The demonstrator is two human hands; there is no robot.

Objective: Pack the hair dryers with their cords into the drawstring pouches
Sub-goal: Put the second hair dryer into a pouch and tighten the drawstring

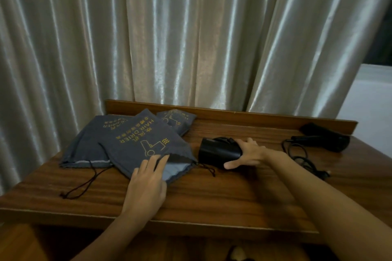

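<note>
A black hair dryer (218,152) lies at the middle of the wooden table, nozzle toward the pouches, and my right hand (247,153) grips its rear end. A grey drawstring pouch (146,144) printed "HAIR DRIER" in yellow lies just left of it, mouth facing the dryer. My left hand (148,178) rests on the pouch's mouth with its fingers at the opening, lifting the top layer. Another flat pouch (93,144) lies under it at the left. A filled pouch (177,119) sits at the back. A second black dryer (324,141) with a loose cord (303,159) lies at the right.
The table (212,193) has a raised wooden back rail (244,115). Pale curtains (191,38) hang close behind it. Black drawstrings (82,184) trail from the pouches toward the front left edge. A white surface (369,95) shows beyond the table at the right.
</note>
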